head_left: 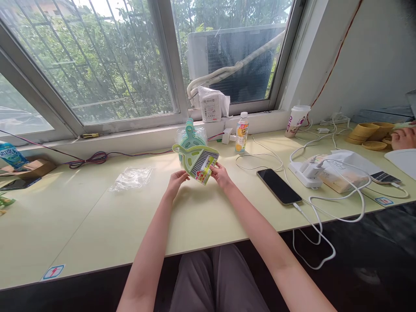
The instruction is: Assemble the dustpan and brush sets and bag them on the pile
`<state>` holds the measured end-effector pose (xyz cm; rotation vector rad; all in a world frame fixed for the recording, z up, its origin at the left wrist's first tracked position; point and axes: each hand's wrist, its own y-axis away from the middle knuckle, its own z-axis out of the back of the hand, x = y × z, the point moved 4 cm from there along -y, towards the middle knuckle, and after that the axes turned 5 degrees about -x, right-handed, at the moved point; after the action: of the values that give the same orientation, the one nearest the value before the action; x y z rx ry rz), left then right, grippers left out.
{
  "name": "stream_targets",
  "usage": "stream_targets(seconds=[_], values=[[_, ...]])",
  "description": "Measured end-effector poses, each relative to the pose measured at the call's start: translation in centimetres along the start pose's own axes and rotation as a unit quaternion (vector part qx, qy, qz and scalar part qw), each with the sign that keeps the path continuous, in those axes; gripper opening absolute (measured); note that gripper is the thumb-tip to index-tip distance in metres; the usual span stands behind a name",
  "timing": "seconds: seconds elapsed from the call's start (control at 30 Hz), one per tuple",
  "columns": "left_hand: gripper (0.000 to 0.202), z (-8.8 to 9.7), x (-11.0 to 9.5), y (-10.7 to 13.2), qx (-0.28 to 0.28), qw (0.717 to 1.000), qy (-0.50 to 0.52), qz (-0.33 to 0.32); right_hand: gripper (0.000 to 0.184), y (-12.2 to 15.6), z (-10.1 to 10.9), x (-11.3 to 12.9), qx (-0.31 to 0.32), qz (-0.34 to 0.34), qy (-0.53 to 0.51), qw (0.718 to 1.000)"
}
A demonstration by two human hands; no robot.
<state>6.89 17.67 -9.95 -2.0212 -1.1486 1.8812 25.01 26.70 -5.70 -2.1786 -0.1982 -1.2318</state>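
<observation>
A small yellow-green dustpan and brush set [198,161] with a printed label is held tilted above the pale green table [97,225]. My left hand [177,180] grips its lower left edge. At the lower right corner, by the label, my right hand [220,174] pinches it. Both hands have their fingers closed on it. Just behind it stands a teal set [190,136] in a clear bag. An empty clear plastic bag [131,177] lies on the table to the left.
A black phone [278,186] on a white cable lies right of my hands, beside a white power strip [307,171] and loose cables. A drink bottle [242,132], a cup [296,120] and a tissue pack [211,104] stand by the window. Another person's hand [403,138] rests near yellow bowls at far right.
</observation>
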Motion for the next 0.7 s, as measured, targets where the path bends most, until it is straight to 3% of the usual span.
stream_targets(seconds=[0.1,0.27,0.47,0.7], values=[[0.038,-0.1,0.0,0.0,0.016,1.000,-0.002,-0.017,0.027,0.0,-0.1,-0.3,0.006,-0.003,0.007,1.000],[0.031,0.5,-0.2,-0.1,-0.020,0.998,-0.041,-0.035,0.029,0.1,-0.5,-0.7,0.017,-0.012,0.020,1.000],[0.028,0.4,-0.4,-0.1,-0.022,0.997,-0.046,-0.053,0.029,0.3,-0.7,-0.5,0.011,-0.015,0.023,1.000],[0.029,1.2,0.2,-0.6,-0.077,0.995,-0.035,-0.051,0.027,0.5,-1.0,-0.4,0.007,-0.036,0.018,0.999]])
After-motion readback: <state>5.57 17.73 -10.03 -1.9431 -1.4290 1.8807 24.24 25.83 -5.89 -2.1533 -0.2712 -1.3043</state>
